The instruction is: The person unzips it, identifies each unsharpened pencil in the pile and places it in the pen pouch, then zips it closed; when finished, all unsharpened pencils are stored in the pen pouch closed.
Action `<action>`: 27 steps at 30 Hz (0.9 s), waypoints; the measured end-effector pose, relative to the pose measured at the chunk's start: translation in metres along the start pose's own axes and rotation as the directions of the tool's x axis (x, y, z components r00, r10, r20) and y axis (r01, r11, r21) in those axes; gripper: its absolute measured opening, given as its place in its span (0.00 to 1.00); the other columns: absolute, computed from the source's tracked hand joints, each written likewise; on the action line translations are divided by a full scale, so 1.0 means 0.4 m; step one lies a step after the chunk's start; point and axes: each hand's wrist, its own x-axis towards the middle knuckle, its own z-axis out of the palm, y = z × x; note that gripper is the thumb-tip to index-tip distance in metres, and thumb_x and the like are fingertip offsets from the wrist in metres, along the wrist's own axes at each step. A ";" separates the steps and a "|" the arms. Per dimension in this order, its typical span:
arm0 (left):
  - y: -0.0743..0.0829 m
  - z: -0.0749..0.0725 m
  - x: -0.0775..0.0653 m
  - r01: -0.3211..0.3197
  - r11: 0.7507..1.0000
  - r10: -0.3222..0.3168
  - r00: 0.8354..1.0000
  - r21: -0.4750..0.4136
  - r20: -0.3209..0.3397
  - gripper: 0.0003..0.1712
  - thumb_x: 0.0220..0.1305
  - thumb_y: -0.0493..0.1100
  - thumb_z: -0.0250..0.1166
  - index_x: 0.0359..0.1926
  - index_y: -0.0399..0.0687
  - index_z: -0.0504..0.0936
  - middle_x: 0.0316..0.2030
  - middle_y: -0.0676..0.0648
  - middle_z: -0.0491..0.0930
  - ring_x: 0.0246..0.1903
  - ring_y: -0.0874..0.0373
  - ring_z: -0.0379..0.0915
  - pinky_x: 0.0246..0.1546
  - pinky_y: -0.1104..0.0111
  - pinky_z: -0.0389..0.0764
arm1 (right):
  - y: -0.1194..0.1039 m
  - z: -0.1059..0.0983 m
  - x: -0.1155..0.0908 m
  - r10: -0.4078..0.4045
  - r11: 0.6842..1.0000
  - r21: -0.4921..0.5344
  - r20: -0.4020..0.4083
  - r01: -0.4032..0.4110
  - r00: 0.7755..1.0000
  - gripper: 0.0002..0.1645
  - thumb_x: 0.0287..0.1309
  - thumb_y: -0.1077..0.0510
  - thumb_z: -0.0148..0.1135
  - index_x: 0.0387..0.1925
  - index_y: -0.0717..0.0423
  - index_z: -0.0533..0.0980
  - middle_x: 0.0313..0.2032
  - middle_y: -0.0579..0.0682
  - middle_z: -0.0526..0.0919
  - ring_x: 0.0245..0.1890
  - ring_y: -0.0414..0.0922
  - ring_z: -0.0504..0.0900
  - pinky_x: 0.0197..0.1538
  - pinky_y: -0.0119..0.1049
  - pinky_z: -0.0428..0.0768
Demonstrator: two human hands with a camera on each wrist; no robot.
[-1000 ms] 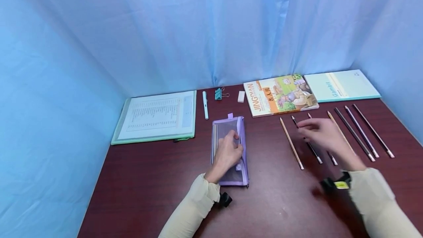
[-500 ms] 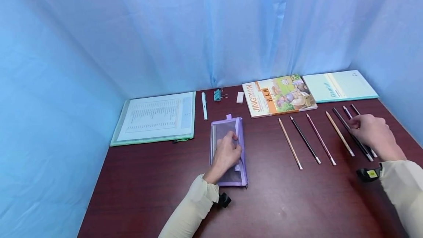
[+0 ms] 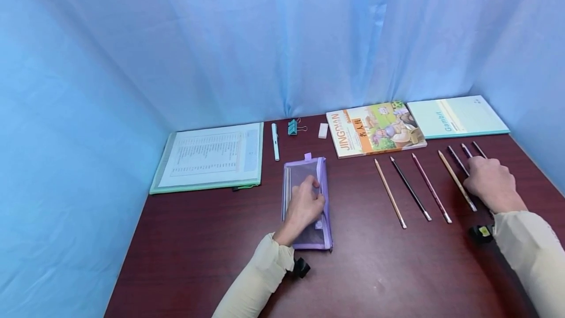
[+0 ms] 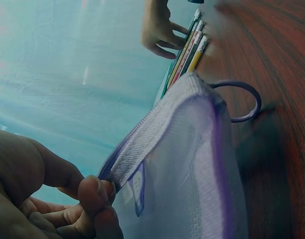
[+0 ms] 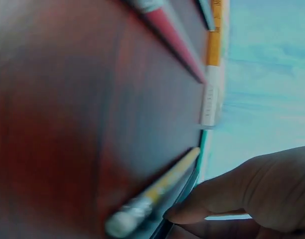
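At the table's middle lies a purple mesh pencil case (image 3: pixel 302 171), with slim stick shapes showing along its left side. My left hand (image 3: pixel 304 205) pinches its zipper edge (image 4: pixel 120 167) between thumb and fingers. Over on the right, my right hand (image 3: pixel 494 185) grips a black pencil (image 3: pixel 457 159); the thumb is against this pencil in the right wrist view, and the hand hides its lower part. A yellow pencil (image 3: pixel 456 180) lies just left of that hand. Tips of a purple pencil (image 3: pixel 466 150) and a dark pencil (image 3: pixel 478 149) stick out beyond the knuckles.
Left of these lie a maroon pencil (image 3: pixel 431 188), another black pencil (image 3: pixel 410 188) and a tan pencil (image 3: pixel 390 193). Along the back are a document folder (image 3: pixel 207 156), pen (image 3: pixel 275 142), binder clip (image 3: pixel 293 127), eraser (image 3: pixel 323 130), picture-covered book (image 3: pixel 379 129) and pale notebook (image 3: pixel 459 117). Curtains enclose the table.
My right hand has moved right from above the middle pencils, over to the right-hand ones, then down onto the black pencil. My left hand has stayed on the pencil case.
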 end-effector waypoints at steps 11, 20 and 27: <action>0.004 -0.002 -0.001 -0.001 1.000 0.001 1.000 0.015 -0.006 0.10 0.58 0.31 0.59 0.43 0.39 0.76 0.10 0.49 0.75 0.07 0.69 0.66 0.09 0.76 0.66 | -0.027 -0.056 -0.006 -0.028 0.943 0.334 0.133 -0.018 0.991 0.27 0.59 0.58 0.63 0.53 0.76 0.73 0.26 0.49 0.87 0.28 0.46 0.85 0.33 0.43 0.82; 0.002 -0.001 0.000 -0.015 0.998 0.017 0.999 0.061 -0.036 0.11 0.56 0.32 0.60 0.42 0.40 0.77 0.09 0.49 0.76 0.08 0.69 0.65 0.10 0.75 0.66 | -0.021 0.058 -0.006 -0.442 0.063 0.975 0.219 -0.213 0.870 0.28 0.70 0.75 0.40 0.48 0.47 0.83 0.40 0.49 0.91 0.40 0.43 0.90 0.39 0.37 0.88; 0.003 -0.002 0.002 -0.001 0.999 0.002 1.000 0.053 -0.025 0.11 0.57 0.32 0.60 0.43 0.40 0.77 0.10 0.49 0.75 0.08 0.69 0.65 0.10 0.75 0.66 | -0.090 0.104 -0.011 -0.565 -0.075 0.945 0.223 -0.319 0.795 0.28 0.73 0.73 0.36 0.55 0.53 0.80 0.46 0.51 0.89 0.45 0.43 0.89 0.46 0.39 0.88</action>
